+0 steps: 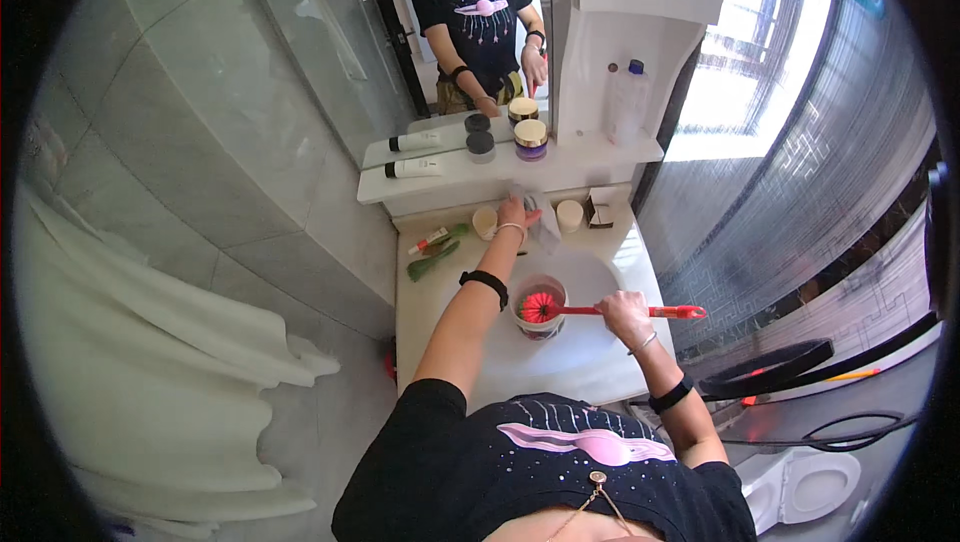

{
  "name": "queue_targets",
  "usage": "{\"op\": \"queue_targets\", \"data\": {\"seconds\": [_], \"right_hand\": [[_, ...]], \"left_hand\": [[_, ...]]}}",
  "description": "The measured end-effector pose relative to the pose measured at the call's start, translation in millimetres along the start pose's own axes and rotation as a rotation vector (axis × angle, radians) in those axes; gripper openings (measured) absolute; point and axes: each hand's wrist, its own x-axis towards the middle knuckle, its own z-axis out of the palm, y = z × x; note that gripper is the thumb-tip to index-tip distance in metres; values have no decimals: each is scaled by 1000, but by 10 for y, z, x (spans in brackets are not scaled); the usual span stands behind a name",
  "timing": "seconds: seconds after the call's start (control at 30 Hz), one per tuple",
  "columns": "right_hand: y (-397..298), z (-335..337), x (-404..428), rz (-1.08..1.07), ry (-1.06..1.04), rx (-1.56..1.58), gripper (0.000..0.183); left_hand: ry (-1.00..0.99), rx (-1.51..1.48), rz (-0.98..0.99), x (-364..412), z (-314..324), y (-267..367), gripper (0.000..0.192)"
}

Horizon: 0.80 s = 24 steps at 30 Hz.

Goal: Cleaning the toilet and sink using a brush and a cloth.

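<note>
My right hand point(627, 314) is closed around the red handle of a long brush point(581, 310). The brush's round head of red bristles rests in the mouth of a small plastic bucket point(541, 332), which stands in the white washbasin point(600, 343). At the back of the basin, my left hand point(516, 215) reaches to a grey cloth point(550, 230) draped around what looks like the faucet. Its fingers partly overlap the cloth, and their grip is unclear.
Left of the faucet are a cup point(485, 222), a tube point(427, 239) and a green brush point(433, 261). To its right stand a cream-coloured cup point(569, 216) and a small open box point(600, 209). Jars and a tube line the shelf point(600, 159) under the mirror. A toilet point(821, 483) is at lower right.
</note>
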Motion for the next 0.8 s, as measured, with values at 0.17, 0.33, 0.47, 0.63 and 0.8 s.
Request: {"op": "queue_targets", "data": {"seconds": [0.17,0.33,0.47,0.63,0.8], "right_hand": [[118,48,-50,65,27,-7,15],[19,34,84,-11,-4,-33,15],[182,122,-21,72,-71,-43,15],[-465,-105,370,-250,31,-98,16],[103,190,188,-77,-68,-153,16]], "left_hand": [[26,-284,-128,-41,224,-111,34],[-236,-381,-78,70,-149,13,25],[-422,-61,-49,-300,44,-183,17],[272,752,470,238,-2103,-624,26],[482,1137,-53,-591,-948,-1389,58]]}}
